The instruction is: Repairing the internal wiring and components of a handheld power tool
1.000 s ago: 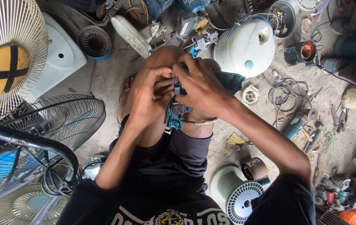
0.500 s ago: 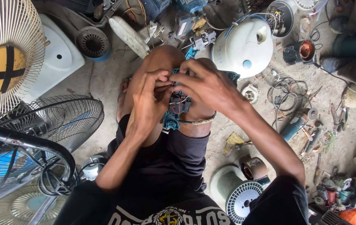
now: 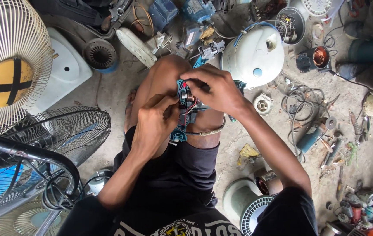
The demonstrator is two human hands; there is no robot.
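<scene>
Resting across the raised knees, mid-scene: an opened teal power-tool housing (image 3: 185, 114) with small motor parts and thin red wires exposed inside. Left hand (image 3: 153, 126) curled at the near-left side of the housing, fingers pinched narrow on something small at the wiring; exactly what, too small to tell. Right hand (image 3: 215, 89) arched over the far end from the right, fingertips pressed down into the open shell, gripping its top edge and inner parts. Probably light and rigid in the plastic shell, but delicate within: thin wires and small fittings likely to bend or pull loose, so best taken by the outer teal edges rather than by the innards. Around it on the concrete floor (image 3: 234, 144): a white domed appliance cover (image 3: 252, 54) just beyond the right hand, a coil of dark cable (image 3: 302, 98) to the right, a white fan grille with yellow centre (image 3: 9, 65) far left, a black wire fan guard (image 3: 68, 131) near left.
</scene>
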